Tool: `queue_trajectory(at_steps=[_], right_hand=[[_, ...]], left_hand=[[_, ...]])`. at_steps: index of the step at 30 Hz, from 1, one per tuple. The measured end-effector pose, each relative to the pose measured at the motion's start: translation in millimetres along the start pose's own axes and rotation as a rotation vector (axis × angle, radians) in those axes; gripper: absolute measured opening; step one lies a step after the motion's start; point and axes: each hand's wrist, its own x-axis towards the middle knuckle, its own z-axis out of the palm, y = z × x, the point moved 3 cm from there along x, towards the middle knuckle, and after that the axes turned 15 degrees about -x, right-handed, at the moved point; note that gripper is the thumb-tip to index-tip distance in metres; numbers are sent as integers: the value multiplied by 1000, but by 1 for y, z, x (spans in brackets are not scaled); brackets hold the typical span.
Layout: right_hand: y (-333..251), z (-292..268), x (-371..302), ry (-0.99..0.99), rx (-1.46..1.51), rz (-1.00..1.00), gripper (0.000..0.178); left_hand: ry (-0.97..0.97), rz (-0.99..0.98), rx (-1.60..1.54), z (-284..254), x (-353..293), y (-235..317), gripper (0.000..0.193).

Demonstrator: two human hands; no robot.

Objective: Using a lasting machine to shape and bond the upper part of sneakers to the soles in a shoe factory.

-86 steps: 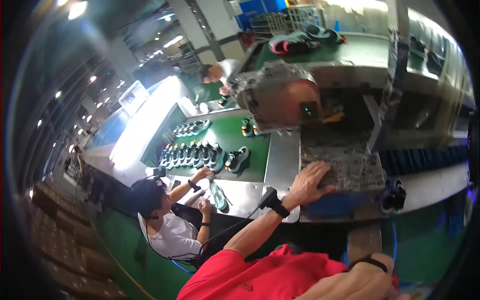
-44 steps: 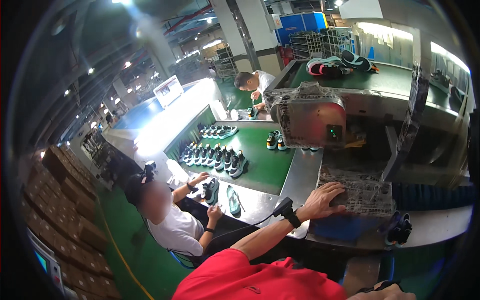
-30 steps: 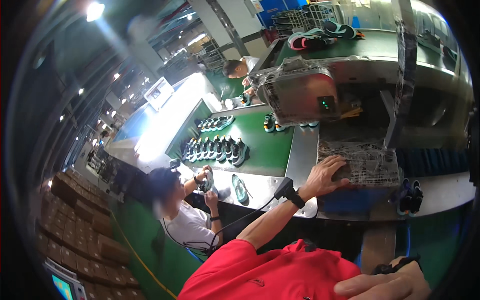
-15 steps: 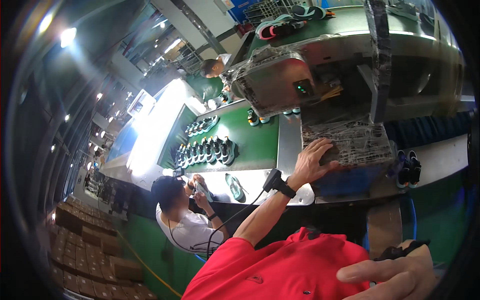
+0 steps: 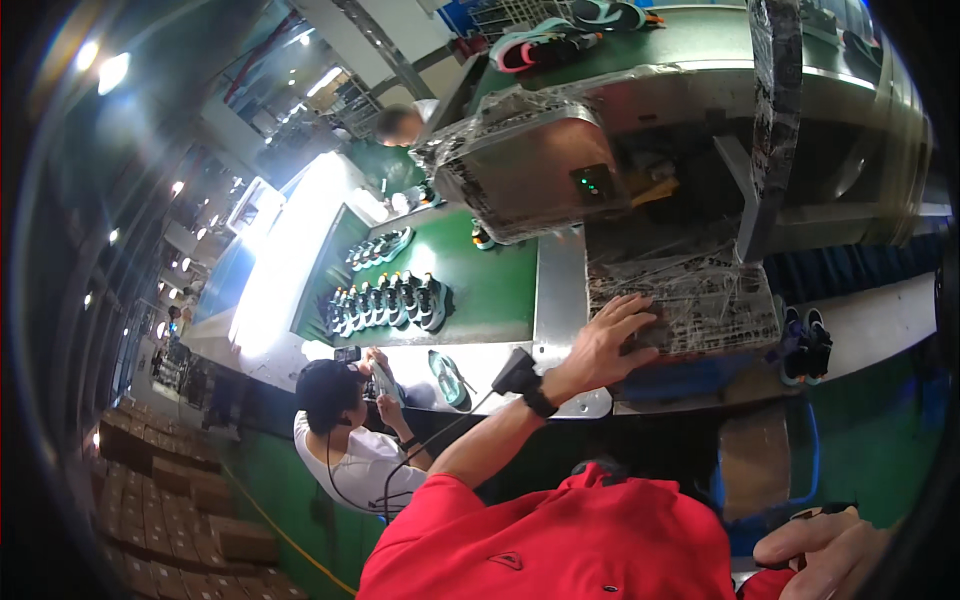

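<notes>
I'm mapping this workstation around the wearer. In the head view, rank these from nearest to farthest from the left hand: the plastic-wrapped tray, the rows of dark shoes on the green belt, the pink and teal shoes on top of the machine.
1. Plastic-wrapped tray: directly under the left hand, touching it.
2. Rows of dark shoes: on the green belt, off to the left.
3. Pink and teal shoes: far up, on the machine top.
</notes>
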Motion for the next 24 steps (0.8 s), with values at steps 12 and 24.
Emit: queue_trajectory(at_steps=[12, 24], right_hand=[[29, 42, 75, 307, -412, 232, 32], [258, -9, 1, 346, -798, 444, 46]], left_hand=[[287, 76, 396, -262, 176, 18, 51], [150, -249, 654, -328, 341, -146, 110]])
